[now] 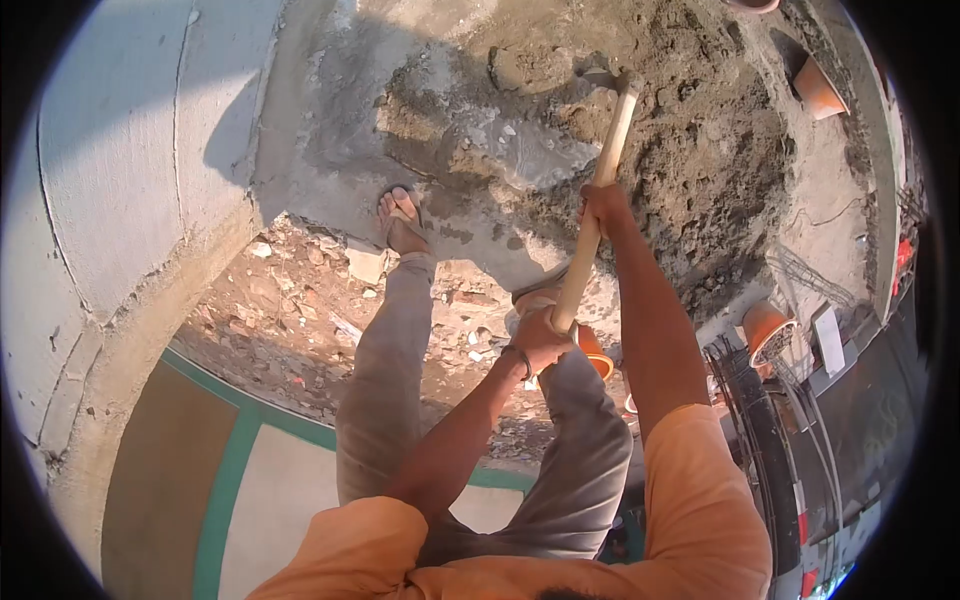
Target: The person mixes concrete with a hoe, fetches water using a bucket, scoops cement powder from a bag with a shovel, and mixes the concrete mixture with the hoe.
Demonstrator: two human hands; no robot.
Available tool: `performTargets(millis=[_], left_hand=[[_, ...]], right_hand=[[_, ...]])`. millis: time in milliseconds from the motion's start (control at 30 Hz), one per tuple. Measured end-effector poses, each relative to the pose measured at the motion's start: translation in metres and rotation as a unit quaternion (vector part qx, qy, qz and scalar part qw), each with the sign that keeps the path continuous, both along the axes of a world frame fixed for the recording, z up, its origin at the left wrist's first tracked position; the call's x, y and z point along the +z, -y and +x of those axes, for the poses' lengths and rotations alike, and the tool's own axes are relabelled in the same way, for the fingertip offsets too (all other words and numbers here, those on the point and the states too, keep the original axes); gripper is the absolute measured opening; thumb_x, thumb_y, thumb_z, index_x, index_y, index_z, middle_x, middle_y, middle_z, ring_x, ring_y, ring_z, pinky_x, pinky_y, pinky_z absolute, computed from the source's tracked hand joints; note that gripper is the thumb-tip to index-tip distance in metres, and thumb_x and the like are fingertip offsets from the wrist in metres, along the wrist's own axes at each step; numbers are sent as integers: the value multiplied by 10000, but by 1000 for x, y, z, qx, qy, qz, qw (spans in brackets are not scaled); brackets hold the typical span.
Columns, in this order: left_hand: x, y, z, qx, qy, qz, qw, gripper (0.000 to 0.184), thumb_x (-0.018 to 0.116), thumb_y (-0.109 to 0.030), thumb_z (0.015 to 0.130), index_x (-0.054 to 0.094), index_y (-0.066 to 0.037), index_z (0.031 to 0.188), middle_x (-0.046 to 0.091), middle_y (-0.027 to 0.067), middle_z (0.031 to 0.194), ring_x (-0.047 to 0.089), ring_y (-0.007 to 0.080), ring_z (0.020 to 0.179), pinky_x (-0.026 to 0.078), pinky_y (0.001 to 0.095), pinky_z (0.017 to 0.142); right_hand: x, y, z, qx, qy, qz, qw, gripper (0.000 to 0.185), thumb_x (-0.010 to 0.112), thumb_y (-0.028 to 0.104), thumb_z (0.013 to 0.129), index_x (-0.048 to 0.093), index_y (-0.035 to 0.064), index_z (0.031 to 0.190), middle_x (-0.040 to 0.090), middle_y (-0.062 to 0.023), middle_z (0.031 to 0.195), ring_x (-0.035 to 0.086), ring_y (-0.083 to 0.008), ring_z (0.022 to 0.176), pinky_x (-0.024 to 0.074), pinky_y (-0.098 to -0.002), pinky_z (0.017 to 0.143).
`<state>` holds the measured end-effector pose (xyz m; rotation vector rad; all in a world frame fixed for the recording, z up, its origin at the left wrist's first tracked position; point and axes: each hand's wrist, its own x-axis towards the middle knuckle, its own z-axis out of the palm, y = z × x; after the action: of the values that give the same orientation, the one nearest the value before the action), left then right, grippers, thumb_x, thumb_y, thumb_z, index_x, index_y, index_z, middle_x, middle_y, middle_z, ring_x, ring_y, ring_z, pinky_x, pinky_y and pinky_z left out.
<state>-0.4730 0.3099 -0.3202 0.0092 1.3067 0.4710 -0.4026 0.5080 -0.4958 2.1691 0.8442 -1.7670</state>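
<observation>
A hoe with a long pale wooden handle [612, 140] slants across the middle of the view. My left hand [541, 338] is closed around the handle's near end, a dark band on its wrist. Farther up, my right hand [606, 207] wraps the same handle. The hoe's head lies at the far end, mostly hidden in a heap of wet grey-brown mortar [700, 150]. Watery cement slurry [530, 145] pools left of the handle. My sandalled left foot [402, 215] stands at the mix's edge; the other foot is partly covered by my left hand and the handle.
Orange buckets stand at the right, one tilted [820, 92] and one upright [767, 328]. Another orange bucket [596, 362] is beside my leg. A concrete wall [130, 130] rises at the left. Broken rubble [290, 290] covers the ground below; wire mesh [810, 275] lies at the right.
</observation>
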Motion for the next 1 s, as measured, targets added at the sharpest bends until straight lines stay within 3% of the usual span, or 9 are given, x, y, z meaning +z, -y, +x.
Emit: performTargets(millis=[200, 267, 400, 533, 667, 767, 800, 867, 1000], left_hand=[[44, 32, -69, -245, -171, 35, 954, 346, 720, -143, 695, 567, -16, 978, 599, 91, 707, 558, 127, 519, 440, 308, 458], [49, 17, -129, -215, -89, -64, 970, 426, 701, -225, 681, 593, -3, 1028, 661, 190, 847, 657, 313, 790, 512, 388, 723], [75, 33, -275, -304, -101, 12, 947, 405, 721, -221, 687, 586, 1, 998, 657, 180, 818, 655, 301, 757, 514, 385, 695], [74, 109, -391, -429, -147, 37, 890, 365, 728, -192, 676, 599, -50, 986, 659, 164, 834, 655, 310, 757, 517, 395, 690], [75, 141, -410, -427, -214, 80, 875, 306, 715, -167, 677, 599, -47, 934, 646, 164, 813, 639, 336, 757, 507, 402, 677], [58, 128, -358, -340, -243, 160, 894, 309, 715, -173, 683, 597, -56, 943, 649, 163, 822, 636, 351, 777, 506, 416, 692], [52, 118, -329, -302, -246, 186, 902, 319, 717, -175, 684, 596, -60, 955, 652, 160, 827, 639, 347, 782, 506, 420, 695], [40, 87, -268, -209, -235, 160, 936, 332, 709, -208, 697, 592, -66, 973, 658, 172, 833, 640, 361, 792, 502, 434, 688], [10, 18, -176, -105, -240, 114, 958, 377, 715, -163, 693, 570, -58, 1025, 641, 143, 761, 630, 262, 670, 498, 370, 613]], right_hand=[[20, 76, -31, -170, -41, -68, 982, 168, 606, 55, 819, 534, -88, 871, 512, -119, 655, 543, -235, 515, 508, -386, 455], [26, 80, -68, -211, -48, -64, 974, 185, 605, 54, 820, 528, -95, 898, 511, -122, 664, 544, -238, 525, 508, -393, 464], [66, 110, -180, -311, -4, -12, 950, 233, 605, 33, 828, 494, -109, 977, 525, -136, 690, 548, -246, 529, 494, -403, 474], [105, 189, -266, -409, -89, -21, 908, 193, 594, 11, 861, 484, -91, 983, 563, -140, 715, 579, -234, 588, 504, -380, 544], [142, 180, -288, -380, -183, -6, 907, 152, 588, 14, 871, 487, -56, 960, 575, -113, 738, 590, -228, 620, 511, -370, 579], [164, 128, -267, -283, -100, 104, 948, 169, 583, 17, 856, 482, -38, 979, 572, -115, 753, 602, -217, 622, 537, -358, 570], [150, 109, -244, -243, -141, 119, 952, 275, 593, 16, 823, 412, -22, 1027, 578, -131, 755, 605, -217, 596, 505, -347, 544], [156, 50, -228, -164, -128, 156, 966, 177, 579, 36, 829, 463, -52, 931, 566, -117, 674, 590, -210, 528, 498, -333, 472], [85, -28, -209, 24, -67, 99, 993, 218, 604, 130, 827, 535, -66, 892, 585, -118, 677, 591, -221, 528, 519, -362, 483]])
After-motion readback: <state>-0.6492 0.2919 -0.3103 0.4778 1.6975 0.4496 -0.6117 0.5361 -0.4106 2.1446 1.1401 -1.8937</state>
